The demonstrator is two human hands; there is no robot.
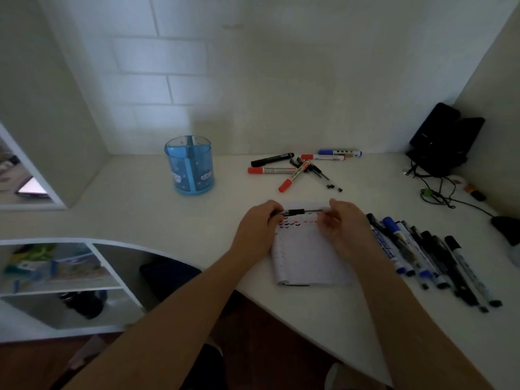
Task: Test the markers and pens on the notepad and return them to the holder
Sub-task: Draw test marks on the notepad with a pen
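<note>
A thin black pen (300, 211) is held level above the top edge of the white notepad (306, 257). My left hand (257, 229) grips its left end and my right hand (342, 225) grips its right end. The notepad's top rows carry small black and red test marks (295, 222). A blue translucent holder (190, 166) stands upright to the far left of the pad. A loose heap of red, black and blue markers and pens (298, 168) lies behind the pad. A row of several black and blue markers (430, 257) lies to the right of my right hand.
A black device with trailing cables (441, 142) sits in the back right corner, with a dark object (506, 228) at the right edge. The desk's curved front edge (281, 305) runs diagonally below the pad. White shelves (70, 277) stand at the lower left.
</note>
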